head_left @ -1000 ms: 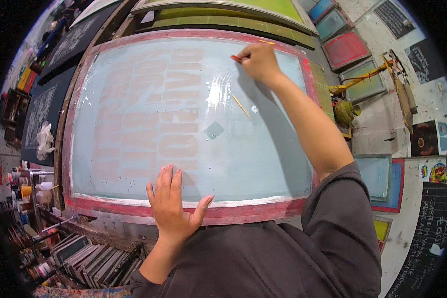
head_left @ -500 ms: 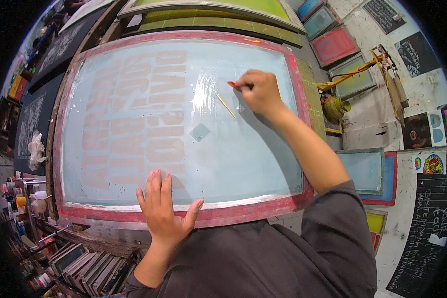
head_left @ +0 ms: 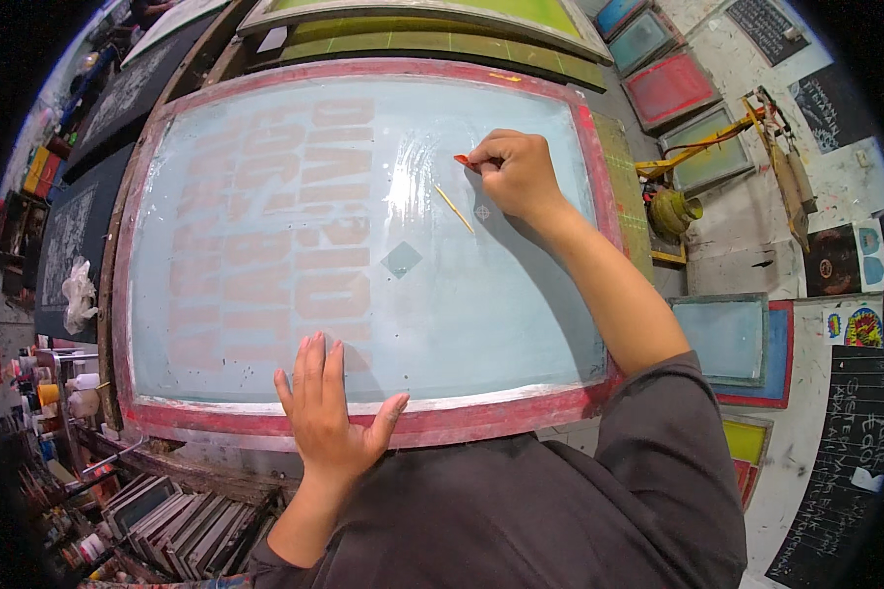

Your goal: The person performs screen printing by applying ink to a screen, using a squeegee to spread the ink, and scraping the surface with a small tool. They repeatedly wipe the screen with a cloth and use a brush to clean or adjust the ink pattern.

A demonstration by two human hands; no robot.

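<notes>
A large silk-screen frame (head_left: 599, 177) with red edges lies before me, its pale blue mesh bearing big faded letter shapes and a darker diamond mark (head_left: 402, 260). My left hand (head_left: 332, 417) rests with fingers spread over its near edge, fingertips on the mesh. At the upper right of the mesh, my right hand (head_left: 519, 175) pinches a small flat orange-red piece (head_left: 464, 160); its exact kind is not clear. A thin yellow stick (head_left: 454, 210) lies on the mesh just left of that hand, beside a small round crosshair mark (head_left: 482, 212). Wet-looking white streaks shine nearby.
More frames, one yellow-green (head_left: 521, 22), lie beyond the far edge. Other screens lean along the right wall near a yellow metal arm (head_left: 697, 147). Below left stand stacked frames (head_left: 182, 525) and several bottles. A crumpled plastic bag (head_left: 80, 294) hangs at left.
The whole view has shifted slightly. My right hand, still pinching the orange-red piece, has moved a little off the crosshair mark, which now shows more fully. My left hand stays on the frame.
</notes>
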